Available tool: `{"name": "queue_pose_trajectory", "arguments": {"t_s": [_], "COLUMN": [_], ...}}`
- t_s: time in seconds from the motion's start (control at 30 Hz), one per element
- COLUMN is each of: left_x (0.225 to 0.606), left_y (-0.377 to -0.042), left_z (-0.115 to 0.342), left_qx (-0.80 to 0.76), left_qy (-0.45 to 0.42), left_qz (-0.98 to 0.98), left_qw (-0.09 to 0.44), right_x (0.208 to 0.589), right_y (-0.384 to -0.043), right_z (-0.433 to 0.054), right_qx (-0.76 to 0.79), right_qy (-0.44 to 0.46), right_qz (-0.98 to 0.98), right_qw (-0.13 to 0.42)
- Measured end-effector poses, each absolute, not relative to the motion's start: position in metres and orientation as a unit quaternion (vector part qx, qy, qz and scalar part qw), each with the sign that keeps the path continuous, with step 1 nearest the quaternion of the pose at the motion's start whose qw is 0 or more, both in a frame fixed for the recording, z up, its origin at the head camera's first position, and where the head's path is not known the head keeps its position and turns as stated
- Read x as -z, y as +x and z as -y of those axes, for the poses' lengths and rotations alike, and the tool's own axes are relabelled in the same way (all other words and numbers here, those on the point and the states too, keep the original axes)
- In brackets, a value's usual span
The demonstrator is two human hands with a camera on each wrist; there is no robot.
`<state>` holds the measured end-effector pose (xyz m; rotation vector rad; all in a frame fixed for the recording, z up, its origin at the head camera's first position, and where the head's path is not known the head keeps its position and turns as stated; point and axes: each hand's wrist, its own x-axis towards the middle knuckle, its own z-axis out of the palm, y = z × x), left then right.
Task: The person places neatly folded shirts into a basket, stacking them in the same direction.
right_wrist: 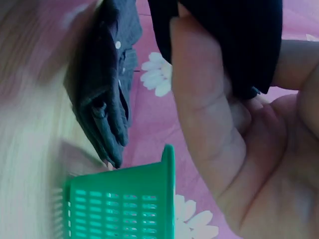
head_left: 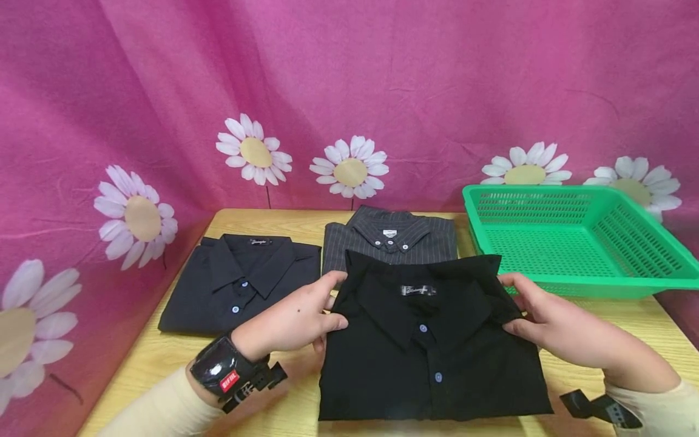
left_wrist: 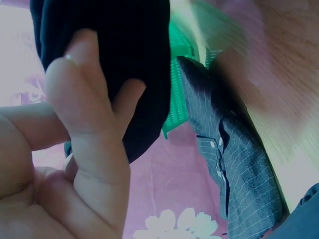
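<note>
A folded black shirt [head_left: 382, 370] with a collar, a neck label and pale buttons is held by both hands, tilted toward the head camera. My left hand [head_left: 297, 315] pinches its left side near the collar, thumb in front and fingers behind. On the opposite side my right hand [head_left: 562, 325] pinches the shirt's edge in the same way. In both wrist views, fingers press against the back of the dark cloth [left_wrist: 134, 55], [right_wrist: 234, 40]. The shirt's lower edge sits low in the head view; whether it touches the table cannot be told.
Behind the held shirt lies a folded dark pinstriped shirt [head_left: 349, 243]. Another folded dark shirt [head_left: 191, 297] rests on the table's left side. A green perforated basket [head_left: 579, 285] stands at the back right of the wooden table [head_left: 273, 388]. A pink daisy-print cloth [head_left: 426, 79] hangs behind.
</note>
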<state>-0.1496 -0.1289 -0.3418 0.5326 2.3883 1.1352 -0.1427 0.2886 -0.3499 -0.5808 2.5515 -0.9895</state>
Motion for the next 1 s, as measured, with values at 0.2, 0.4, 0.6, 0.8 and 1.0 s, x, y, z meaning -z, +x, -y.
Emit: {"name": "queue_pose_trajectory", "arguments": {"t_s": [0.2, 0.4, 0.6, 0.8, 1.0], "left_x": [0.348, 0.357, 0.358, 0.354, 0.351], "left_y": [-0.163, -0.177, -0.186, -0.198, -0.208], "left_z": [0.121, 0.109, 0.096, 0.078, 0.063], "left_qx": [-0.424, -0.451, -0.464, -0.459, -0.464], "left_qy": [0.172, 0.165, 0.164, 0.176, 0.186], "left_qz": [-0.872, -0.862, -0.855, -0.855, -0.852], "left_qw": [0.175, 0.161, 0.164, 0.162, 0.159], "right_x": [0.344, 0.346, 0.345, 0.342, 0.342], "right_y": [-0.151, -0.159, -0.167, -0.176, -0.186], "right_z": [-0.297, -0.306, -0.316, -0.333, -0.35], "right_qx": [0.347, 0.322, 0.326, 0.305, 0.299], "right_qy": [-0.198, -0.173, -0.173, -0.161, -0.172], "right_qz": [-0.909, -0.928, -0.928, -0.937, -0.938], "right_qw": [0.116, 0.071, 0.052, 0.049, 0.022]}}
